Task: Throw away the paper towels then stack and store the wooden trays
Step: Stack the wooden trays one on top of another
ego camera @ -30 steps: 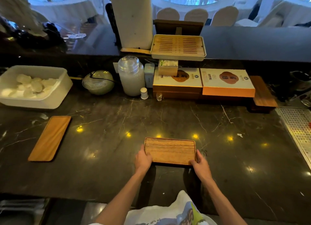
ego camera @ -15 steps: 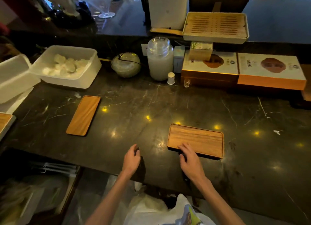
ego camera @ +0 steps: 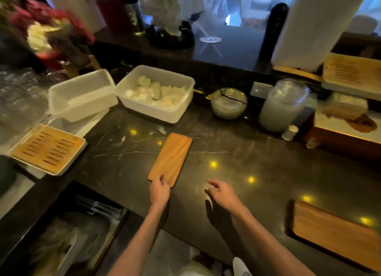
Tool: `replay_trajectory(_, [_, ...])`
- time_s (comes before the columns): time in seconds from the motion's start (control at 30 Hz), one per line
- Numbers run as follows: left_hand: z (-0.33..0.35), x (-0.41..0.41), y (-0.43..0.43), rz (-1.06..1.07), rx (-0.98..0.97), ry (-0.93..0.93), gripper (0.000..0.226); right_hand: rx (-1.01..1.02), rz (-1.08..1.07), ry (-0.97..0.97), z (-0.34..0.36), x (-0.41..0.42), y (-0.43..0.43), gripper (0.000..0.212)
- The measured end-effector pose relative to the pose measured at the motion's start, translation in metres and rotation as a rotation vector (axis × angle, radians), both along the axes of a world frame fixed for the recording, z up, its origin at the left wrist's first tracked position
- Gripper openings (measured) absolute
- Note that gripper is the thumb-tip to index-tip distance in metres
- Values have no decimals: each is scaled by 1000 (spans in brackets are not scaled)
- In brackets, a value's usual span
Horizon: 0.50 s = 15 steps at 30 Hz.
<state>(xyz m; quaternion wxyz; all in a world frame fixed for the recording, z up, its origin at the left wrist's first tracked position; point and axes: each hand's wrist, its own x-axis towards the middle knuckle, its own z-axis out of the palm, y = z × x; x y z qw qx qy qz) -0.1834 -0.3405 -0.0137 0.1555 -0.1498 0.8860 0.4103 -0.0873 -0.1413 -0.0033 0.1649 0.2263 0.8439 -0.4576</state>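
Underfoot of everything lies a dark, polished marble tabletop (ego camera: 257, 172) veined in white and dotted with yellow reflections of lamps, with a raised dark ledge (ego camera: 231, 48) behind it and a dim room of white-draped furniture beyond. Two flat wooden trays lie on it: a narrow light-brown wooden tray (ego camera: 172, 158) near the middle, lying lengthwise away from the person, and a wider darker wooden tray (ego camera: 334, 234) well apart at the near right edge. Two slatted bamboo trays in white frames show too, one at the left (ego camera: 47, 150), one on the right (ego camera: 352, 73). Two white plastic tubs sit at the back: the empty left tub (ego camera: 82, 98) and a right tub (ego camera: 156, 94) holding what looks like crumpled white paper, though blur makes that uncertain. The left hand (ego camera: 159, 191) touches the narrow tray's near corner, fingers curled over its edge. The right hand (ego camera: 222, 193) hovers loosely spread above the bare stone, holding nothing.
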Motion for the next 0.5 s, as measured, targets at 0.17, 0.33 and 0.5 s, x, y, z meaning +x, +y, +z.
replay_trajectory(0.17, [-17, -68, -39, -48, -147, -4, 36, -225, -187, -170, -21, -85, -54, 44])
replay_trajectory(0.33, [-32, -101, -49, -132, -160, -178, 35, -470, -363, -215, -40, -108, -93, 36])
replay_trajectory(0.5, [-35, -95, -51, 105, 434, -357, 34, -548, -462, -245, -43, -107, -99, 10])
